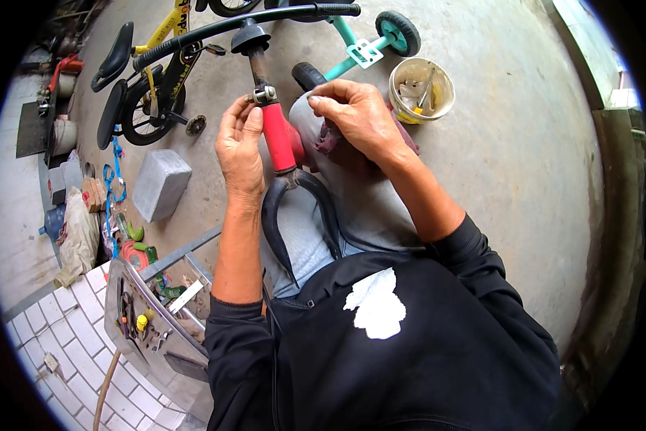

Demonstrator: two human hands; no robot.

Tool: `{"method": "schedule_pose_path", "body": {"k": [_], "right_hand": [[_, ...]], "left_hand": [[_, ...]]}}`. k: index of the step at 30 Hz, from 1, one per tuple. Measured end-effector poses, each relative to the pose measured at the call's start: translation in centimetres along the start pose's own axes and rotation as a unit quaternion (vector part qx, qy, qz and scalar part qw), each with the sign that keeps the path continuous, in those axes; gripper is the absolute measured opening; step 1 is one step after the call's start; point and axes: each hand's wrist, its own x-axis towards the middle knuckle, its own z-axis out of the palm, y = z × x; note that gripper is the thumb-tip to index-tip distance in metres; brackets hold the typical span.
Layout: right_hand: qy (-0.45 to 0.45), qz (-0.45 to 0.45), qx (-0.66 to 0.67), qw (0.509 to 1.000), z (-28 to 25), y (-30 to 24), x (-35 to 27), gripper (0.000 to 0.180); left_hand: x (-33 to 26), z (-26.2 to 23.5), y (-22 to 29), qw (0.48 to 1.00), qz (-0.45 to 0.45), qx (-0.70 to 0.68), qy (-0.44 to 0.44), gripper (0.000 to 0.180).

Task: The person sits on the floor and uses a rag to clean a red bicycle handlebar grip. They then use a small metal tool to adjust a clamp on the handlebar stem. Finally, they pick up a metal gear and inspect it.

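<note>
A small bike's front end stands against my legs: a red tube, a black fork pointing toward me and a long black handlebar at the far end. A silver bolted clamp sits at the red tube's far end, below a black rubber cone. My left hand pinches at the clamp's left side with thumb and fingers. Right of the clamp, my right hand is raised over my knee, thumb and forefinger pressed together; what they hold, if anything, is too small to name. Beneath it lies a maroon cloth.
At the far left stands a yellow and black child's bike. Beyond my knee are a turquoise wheeled frame and a white bucket with tools. A grey block lies left, and a metal tool tray sits near my left elbow.
</note>
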Motion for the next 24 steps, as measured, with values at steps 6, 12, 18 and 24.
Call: {"method": "schedule_pose_path", "body": {"k": [6, 12, 18, 24], "right_hand": [[0.009, -0.075, -0.022, 0.997, 1.8, -0.2, 1.5, 0.024], [-0.02, -0.064, -0.006, 0.998, 2.7, -0.5, 1.9, 0.025], [-0.006, -0.059, 0.012, 0.998, 2.8, 0.1, 2.1, 0.025], [-0.004, -0.072, 0.043, 0.996, 3.0, 0.0, 2.3, 0.024]], "left_hand": [[-0.1, 0.5, 0.4, 0.991, 0.052, 0.119, 0.041, 0.022], [0.0, 0.6, 0.5, 0.979, 0.083, 0.182, 0.048, 0.02], [0.3, 1.0, 0.8, 0.996, -0.003, 0.062, 0.059, 0.024], [1.4, -0.2, -0.3, 0.991, -0.106, -0.072, -0.041, 0.026]]}}
